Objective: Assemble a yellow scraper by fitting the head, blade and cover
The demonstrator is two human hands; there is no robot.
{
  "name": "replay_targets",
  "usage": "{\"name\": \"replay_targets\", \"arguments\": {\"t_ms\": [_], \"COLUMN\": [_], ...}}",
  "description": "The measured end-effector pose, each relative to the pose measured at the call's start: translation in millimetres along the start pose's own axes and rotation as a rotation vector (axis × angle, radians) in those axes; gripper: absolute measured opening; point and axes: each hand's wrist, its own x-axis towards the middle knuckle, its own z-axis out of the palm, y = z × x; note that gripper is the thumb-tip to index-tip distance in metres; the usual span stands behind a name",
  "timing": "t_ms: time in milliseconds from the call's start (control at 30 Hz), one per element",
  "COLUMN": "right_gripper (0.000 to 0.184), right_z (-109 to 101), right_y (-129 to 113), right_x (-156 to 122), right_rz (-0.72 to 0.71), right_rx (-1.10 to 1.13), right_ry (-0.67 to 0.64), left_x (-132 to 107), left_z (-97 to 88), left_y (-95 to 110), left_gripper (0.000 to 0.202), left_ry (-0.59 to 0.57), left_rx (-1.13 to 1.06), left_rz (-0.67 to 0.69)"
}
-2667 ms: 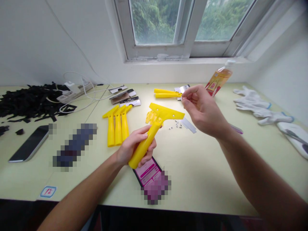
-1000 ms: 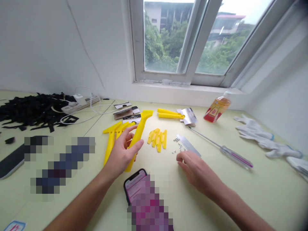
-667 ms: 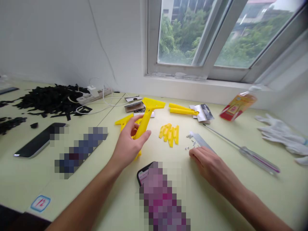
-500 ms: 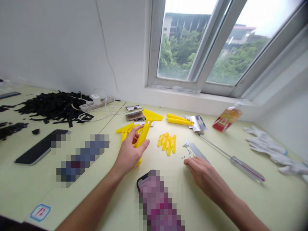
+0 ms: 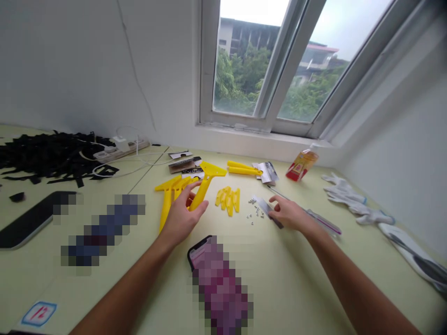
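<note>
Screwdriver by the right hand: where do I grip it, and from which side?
Take the clear handle of the screwdriver, coming from the far right, away from the right hand. It lies flat and slanted on the table. The handle is the thick end and looks easiest to close a hand around, while the thin shaft runs back past the right hand's fingers.

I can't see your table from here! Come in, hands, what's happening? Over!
Left hand gripping yellow scraper. Right hand on metal blade. Small screws beside the blade, yellow pieces nearby.
</note>
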Motion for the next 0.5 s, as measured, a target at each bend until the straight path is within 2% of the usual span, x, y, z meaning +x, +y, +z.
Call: {"name": "replay_targets", "arguments": {"t_ms": [233, 367, 500], "right_gripper": [0.054, 0.053, 0.052], "right_z": [-8, -12, -20], "right_y": [-4, -1, 3], "right_x": [16, 14, 7], "right_rz": [0.099, 0.071, 0.006], "right_rx": [0.058, 0.156, 0.238], "right_ry": [-0.122, -0.187, -0.148], "left_x": [1, 2, 0], "left_z": [1.8, 2.1, 2.6], "left_y": [-6, -8, -7], "left_gripper": [0.047, 0.047, 0.048], "left_ry": [0.024, 0.016, -0.008], "left_rx": [0.047, 0.016, -0.008], "left_rz": [0.014, 0.013, 0.023]}}
